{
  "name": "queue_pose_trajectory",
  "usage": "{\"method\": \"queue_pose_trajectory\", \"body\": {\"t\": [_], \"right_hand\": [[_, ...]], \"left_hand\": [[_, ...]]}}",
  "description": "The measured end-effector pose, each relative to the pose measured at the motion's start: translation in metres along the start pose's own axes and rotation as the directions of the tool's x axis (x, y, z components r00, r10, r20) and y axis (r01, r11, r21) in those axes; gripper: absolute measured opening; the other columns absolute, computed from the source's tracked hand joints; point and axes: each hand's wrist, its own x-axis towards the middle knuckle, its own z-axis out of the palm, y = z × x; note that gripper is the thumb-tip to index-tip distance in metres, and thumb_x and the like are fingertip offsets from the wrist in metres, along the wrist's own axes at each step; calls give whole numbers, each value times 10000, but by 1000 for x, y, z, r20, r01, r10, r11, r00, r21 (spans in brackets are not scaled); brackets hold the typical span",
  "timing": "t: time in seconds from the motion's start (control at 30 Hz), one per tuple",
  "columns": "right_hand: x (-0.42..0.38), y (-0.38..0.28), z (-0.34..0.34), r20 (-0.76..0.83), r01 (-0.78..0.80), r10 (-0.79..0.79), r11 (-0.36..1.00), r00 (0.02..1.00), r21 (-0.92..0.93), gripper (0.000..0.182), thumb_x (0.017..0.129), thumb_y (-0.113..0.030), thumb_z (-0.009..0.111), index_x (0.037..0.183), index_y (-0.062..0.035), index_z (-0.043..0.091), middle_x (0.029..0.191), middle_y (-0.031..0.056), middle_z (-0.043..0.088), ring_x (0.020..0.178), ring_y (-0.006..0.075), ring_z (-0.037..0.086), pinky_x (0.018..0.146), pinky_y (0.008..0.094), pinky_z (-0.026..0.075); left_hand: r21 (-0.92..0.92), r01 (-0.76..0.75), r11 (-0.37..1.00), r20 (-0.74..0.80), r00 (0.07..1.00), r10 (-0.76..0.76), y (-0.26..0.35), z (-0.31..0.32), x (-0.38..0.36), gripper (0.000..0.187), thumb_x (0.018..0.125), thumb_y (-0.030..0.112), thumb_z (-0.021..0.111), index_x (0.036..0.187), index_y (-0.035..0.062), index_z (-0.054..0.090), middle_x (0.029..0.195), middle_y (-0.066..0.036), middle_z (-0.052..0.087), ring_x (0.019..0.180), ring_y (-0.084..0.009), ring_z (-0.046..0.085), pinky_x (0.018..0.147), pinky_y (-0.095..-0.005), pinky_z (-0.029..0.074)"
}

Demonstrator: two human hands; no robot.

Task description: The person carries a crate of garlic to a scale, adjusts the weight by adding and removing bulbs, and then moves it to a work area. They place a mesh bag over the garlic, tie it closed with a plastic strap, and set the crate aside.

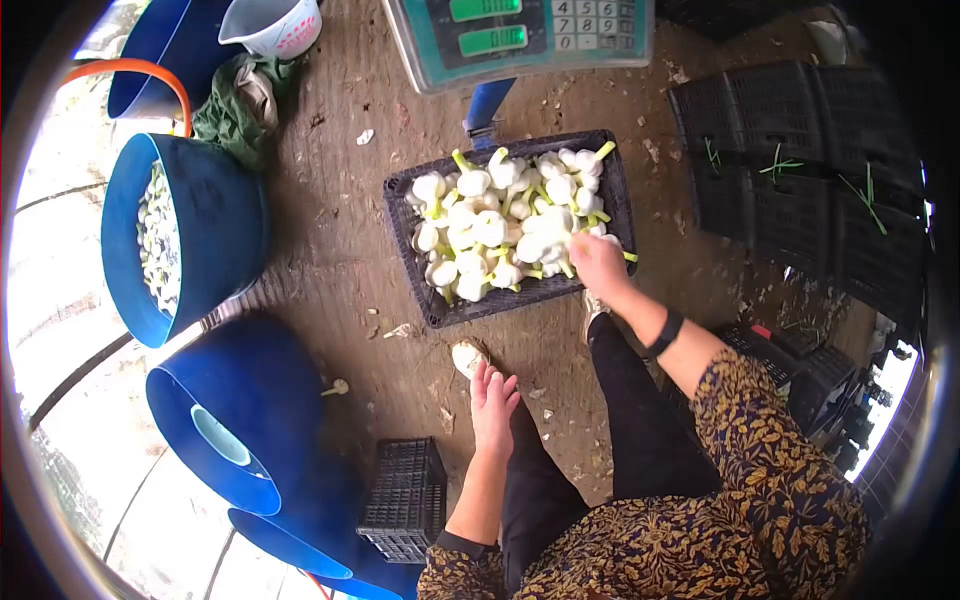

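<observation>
A black plastic crate [432, 305] on the floor is heaped with white garlic bulbs [488, 228] with short green stems. At the right side of the heap is my right hand [597, 262], its fingers curled and closed against a garlic bulb [545, 238]; the hand and this bulb are slightly blurred, and the fingertips are partly hidden. My left hand [493, 405] hangs over my left leg, short of the crate's near edge. Its fingers are spread apart and it holds nothing.
A digital scale [520, 60] stands beyond the crate. Blue tubs [225, 225] line the left, one holding small pale pieces. Black crates [780, 160] stand at the right, another black crate [405, 490] at the lower left. A white pitcher [275, 30] sits at the upper left.
</observation>
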Motion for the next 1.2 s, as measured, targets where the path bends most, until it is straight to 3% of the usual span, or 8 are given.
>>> {"method": "queue_pose_trajectory", "body": {"t": [0.1,0.23,0.5,0.7,1.03,1.1,1.13,1.2], "right_hand": [[33,-4,12,-81,-58,45,986,996,-155,267,822,-255,575,977,-45,629,882,206,634,841,374,606,721,454,477],[24,-11,24,-231,179,-205,975,951,-129,318,819,-248,581,1038,-20,609,987,206,610,911,360,584,794,423,471],[-72,-27,24,117,7,-20,994,993,113,213,809,-196,614,961,-50,643,870,141,632,729,280,627,655,386,496],[-92,-27,29,226,-20,10,999,974,40,248,820,-200,613,1012,-46,646,880,126,643,736,236,644,672,336,512],[-63,-17,37,123,165,-170,985,978,49,187,815,-157,583,935,-26,642,797,157,631,727,292,621,645,373,490],[-51,-26,39,151,119,-128,991,980,67,186,814,-152,592,944,-28,640,769,138,627,659,253,610,600,358,476],[-42,-33,40,182,77,-92,993,979,89,200,814,-175,572,970,-59,621,814,160,641,762,347,615,665,425,488],[-19,-40,57,118,133,-134,991,984,18,247,813,-182,600,1030,-65,607,873,147,631,827,309,614,732,396,486]], "left_hand": [[-15,26,1000,-43,999,-26,-9,-12,-1,561,948,253,480,1433,113,236,1422,-101,326,1133,-190,507,916,-324,424],[-13,20,1000,-63,998,-21,-20,-24,1,548,944,233,486,1422,97,252,1426,-107,323,1099,-186,536,894,-316,440],[-16,1,1000,-77,997,-2,-13,-28,-5,538,935,194,485,1418,120,260,1421,-102,338,1059,-177,556,824,-299,461],[10,-19,1000,-91,996,20,-5,-22,-7,523,935,190,476,1410,119,269,1411,-89,355,1032,-170,563,815,-304,458],[10,-15,1000,-74,997,16,-18,-20,-7,518,945,203,458,1416,128,259,1425,-101,328,1076,-195,549,882,-334,435],[-3,-28,1000,-78,997,28,-18,-20,-9,526,948,195,478,1421,116,263,1417,-106,333,1061,-166,554,868,-295,445],[-6,-14,1000,-105,994,14,-18,-22,-9,526,948,195,478,1421,116,263,1417,-106,333,1061,-166,554,868,-295,445],[-9,-12,1000,-89,996,11,-21,-23,-6,512,951,191,471,1418,113,274,1427,-107,318,1079,-171,546,879,-302,440]]}}
